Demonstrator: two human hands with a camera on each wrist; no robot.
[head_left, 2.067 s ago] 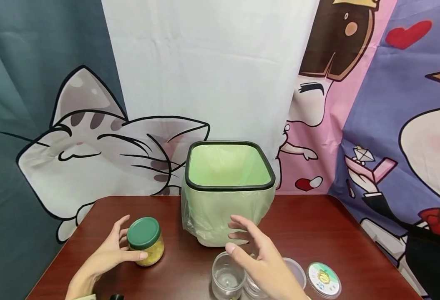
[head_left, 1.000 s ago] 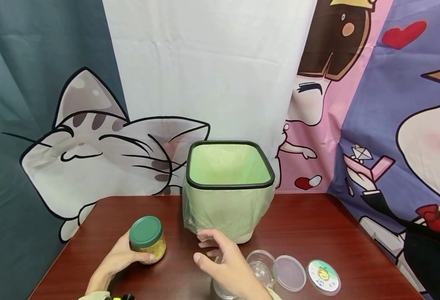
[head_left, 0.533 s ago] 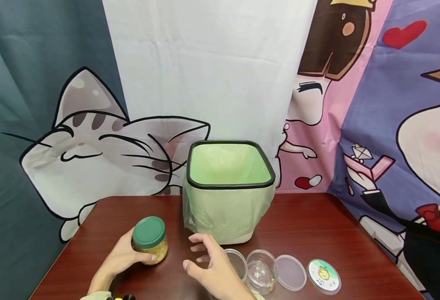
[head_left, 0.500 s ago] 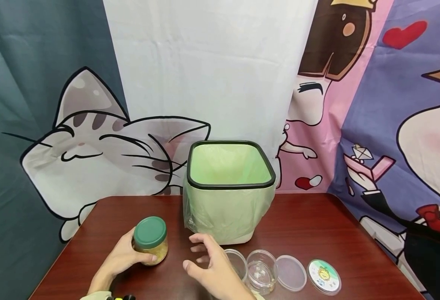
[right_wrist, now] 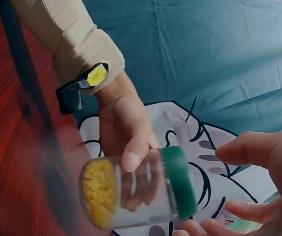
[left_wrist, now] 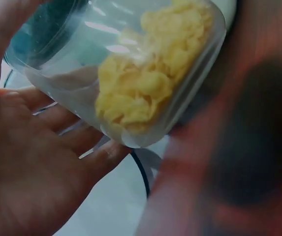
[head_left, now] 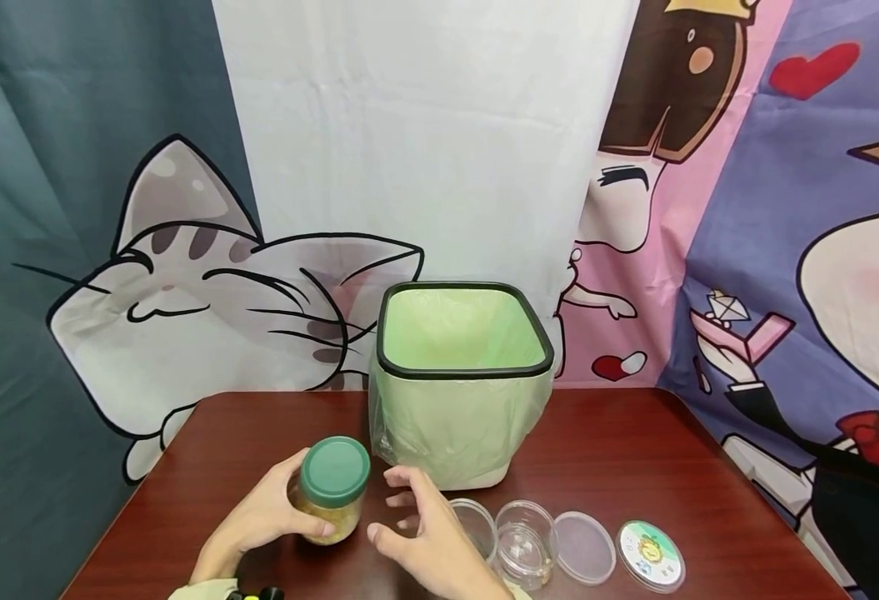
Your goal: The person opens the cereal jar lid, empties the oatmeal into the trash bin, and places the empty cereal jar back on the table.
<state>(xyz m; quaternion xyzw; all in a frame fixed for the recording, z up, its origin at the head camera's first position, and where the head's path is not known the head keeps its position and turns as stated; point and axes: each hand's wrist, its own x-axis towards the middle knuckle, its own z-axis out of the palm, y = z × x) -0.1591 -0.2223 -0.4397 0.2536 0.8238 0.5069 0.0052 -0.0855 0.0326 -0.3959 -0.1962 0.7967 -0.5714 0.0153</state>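
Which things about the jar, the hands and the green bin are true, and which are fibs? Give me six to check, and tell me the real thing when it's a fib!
1. The left hand holds the jar. True.
2. The jar's lid is red. False: the lid is green.
3. The right hand is gripping the jar too. False: the right hand holds nothing.
4. There are yellow bits inside the jar. True.
5. The bin is lying on its side. False: the bin stands upright on the table.
6. The table is reddish brown. True.
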